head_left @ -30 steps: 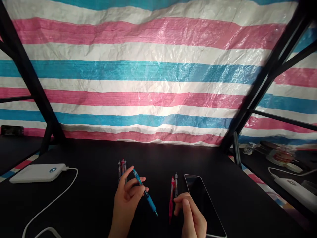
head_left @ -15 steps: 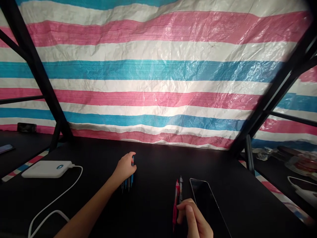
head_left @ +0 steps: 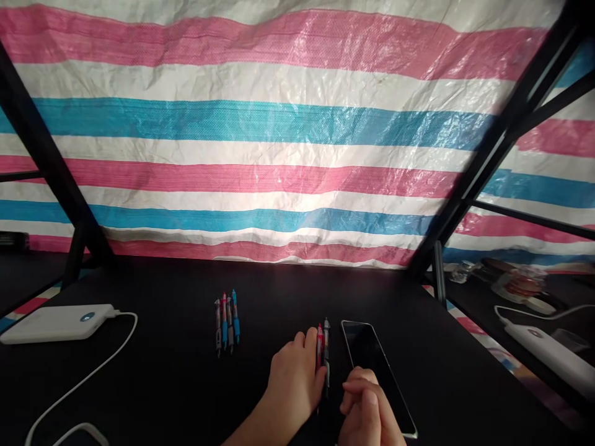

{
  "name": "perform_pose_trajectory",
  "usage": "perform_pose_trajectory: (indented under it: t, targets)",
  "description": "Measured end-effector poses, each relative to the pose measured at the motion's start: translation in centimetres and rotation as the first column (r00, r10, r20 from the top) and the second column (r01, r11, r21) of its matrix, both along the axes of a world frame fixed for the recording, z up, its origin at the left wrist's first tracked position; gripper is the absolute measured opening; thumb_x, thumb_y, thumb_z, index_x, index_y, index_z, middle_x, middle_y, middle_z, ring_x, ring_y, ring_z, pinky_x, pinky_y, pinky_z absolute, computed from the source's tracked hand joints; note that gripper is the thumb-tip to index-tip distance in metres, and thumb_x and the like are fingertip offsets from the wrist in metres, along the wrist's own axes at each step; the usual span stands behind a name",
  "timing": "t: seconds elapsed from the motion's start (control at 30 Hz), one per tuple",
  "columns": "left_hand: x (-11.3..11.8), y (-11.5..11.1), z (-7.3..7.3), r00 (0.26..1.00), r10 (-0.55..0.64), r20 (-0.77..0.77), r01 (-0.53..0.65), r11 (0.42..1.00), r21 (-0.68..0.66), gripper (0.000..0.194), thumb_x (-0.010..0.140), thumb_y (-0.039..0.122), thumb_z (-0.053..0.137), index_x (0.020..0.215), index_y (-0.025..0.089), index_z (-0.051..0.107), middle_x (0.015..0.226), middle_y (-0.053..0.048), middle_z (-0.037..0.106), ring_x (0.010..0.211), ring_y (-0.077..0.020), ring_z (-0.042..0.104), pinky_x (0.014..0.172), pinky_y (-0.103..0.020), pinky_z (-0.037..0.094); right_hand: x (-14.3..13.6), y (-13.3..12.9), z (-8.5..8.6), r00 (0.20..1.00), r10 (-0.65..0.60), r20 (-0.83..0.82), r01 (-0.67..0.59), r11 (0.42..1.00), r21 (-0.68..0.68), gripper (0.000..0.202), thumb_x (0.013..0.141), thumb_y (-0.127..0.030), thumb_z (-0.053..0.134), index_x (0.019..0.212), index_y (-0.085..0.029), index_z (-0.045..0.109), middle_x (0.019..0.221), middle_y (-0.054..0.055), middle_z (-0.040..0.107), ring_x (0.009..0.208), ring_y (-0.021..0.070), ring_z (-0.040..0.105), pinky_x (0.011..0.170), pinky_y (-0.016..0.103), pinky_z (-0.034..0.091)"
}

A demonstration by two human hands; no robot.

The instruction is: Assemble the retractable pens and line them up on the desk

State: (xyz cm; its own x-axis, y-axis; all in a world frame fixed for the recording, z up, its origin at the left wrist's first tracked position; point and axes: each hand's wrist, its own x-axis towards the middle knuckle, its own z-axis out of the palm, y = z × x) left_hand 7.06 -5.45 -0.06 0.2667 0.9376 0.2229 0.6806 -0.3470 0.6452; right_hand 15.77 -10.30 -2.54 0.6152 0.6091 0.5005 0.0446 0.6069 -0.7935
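Observation:
My left hand (head_left: 295, 375) is closed at a red pen (head_left: 319, 341), its fingertips and thumb at the barrel. The hand hides part of that pen's lower length. Right beside it lies a grey-and-clear pen (head_left: 326, 337), roughly parallel. My right hand (head_left: 369, 409) is curled, fingertips together and no object showing in them, just right of the two pens and over the left edge of a dark-screened phone (head_left: 383, 378). Further left, several pens lie side by side, among them a blue pen (head_left: 236, 316) and a grey pen (head_left: 218, 328).
A white power bank (head_left: 58, 323) with a white cable (head_left: 111, 365) lies at the left of the black table (head_left: 162, 285). Black metal legs (head_left: 478, 167) rise on both sides before a striped plastic sheet (head_left: 260, 124). Another white device (head_left: 548, 353) sits on a surface at the right.
My left hand has left the group of blue and grey pens and moved right to the red pen. My right hand has drawn slightly away from the two pens. The view has shifted right.

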Motion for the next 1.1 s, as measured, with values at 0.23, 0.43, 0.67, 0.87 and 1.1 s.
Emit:
perform_pose_trajectory:
  t: [0.23, 0.43, 0.67, 0.87, 1.1]
  targets:
    - [-0.4, 0.2, 0.1, 0.995, 0.033, 0.094, -0.026, 0.997, -0.076, 0.049, 0.057, 0.005, 0.059, 0.104, 0.019, 0.065, 0.079, -0.009, 0.067, 0.063, -0.0269, 0.064, 0.056, -0.031, 0.040, 0.7, 0.3, -1.3, 0.998, 0.044, -0.036, -0.046, 0.997, -0.067, 0.031, 0.098, -0.029, 0.050, 0.072, -0.018, 0.061, 0.067, -0.001, 0.045, 0.056, 0.0121, 0.037, 0.058, 0.031, 0.027]
    - [-4.5, 0.4, -0.6, 0.912, 0.034, 0.409, 0.115, 0.935, -0.335, 0.056, 0.053, 0.007, 0.058, 0.107, 0.020, 0.066, 0.071, -0.002, 0.066, 0.060, -0.0216, 0.062, 0.055, -0.029, 0.044, 1.3, 0.7, -1.8, 0.980, 0.167, 0.108, -0.149, 0.976, -0.158, 0.032, 0.098, -0.034, 0.049, 0.074, -0.018, 0.062, 0.067, 0.001, 0.048, 0.060, 0.0145, 0.045, 0.059, 0.029, 0.034]
    - [-5.2, -0.5, -1.1, 0.308, 0.319, 0.896, 0.427, 0.795, -0.430, 0.022, 0.050, 0.003, 0.047, 0.065, 0.019, 0.053, 0.061, 0.004, 0.047, 0.058, -0.0109, 0.049, 0.057, -0.023, 0.042, -0.2, 1.6, -0.6, 0.894, 0.295, 0.336, -0.213, 0.942, -0.261, 0.021, 0.093, -0.038, 0.055, 0.098, -0.020, 0.063, 0.088, 0.007, 0.064, 0.078, 0.0222, 0.061, 0.069, 0.031, 0.048]
    - [-4.2, -0.5, -0.1, 0.021, 0.427, 0.904, 0.309, 0.857, -0.412, 0.016, 0.058, 0.004, 0.054, 0.062, 0.020, 0.051, 0.072, 0.003, 0.046, 0.069, -0.0120, 0.048, 0.066, -0.024, 0.043, -1.7, 2.2, -0.7, 0.797, 0.577, 0.177, -0.447, 0.761, -0.471, 0.031, 0.095, -0.048, 0.050, 0.093, -0.019, 0.062, 0.075, 0.004, 0.062, 0.066, 0.0166, 0.057, 0.059, 0.025, 0.046]
    - [-4.2, -1.4, -1.5, 0.093, 0.324, 0.941, 0.234, 0.912, -0.337, 0.003, 0.073, 0.016, 0.067, 0.075, 0.019, 0.066, 0.089, -0.002, 0.056, 0.082, -0.0154, 0.054, 0.079, -0.028, 0.047, -2.0, 2.8, -2.3, 0.753, 0.609, -0.249, -0.652, 0.641, -0.405, 0.056, 0.091, -0.061, 0.050, 0.053, -0.020, 0.042, 0.045, -0.004, 0.037, 0.044, 0.0086, 0.030, 0.042, 0.023, 0.025]
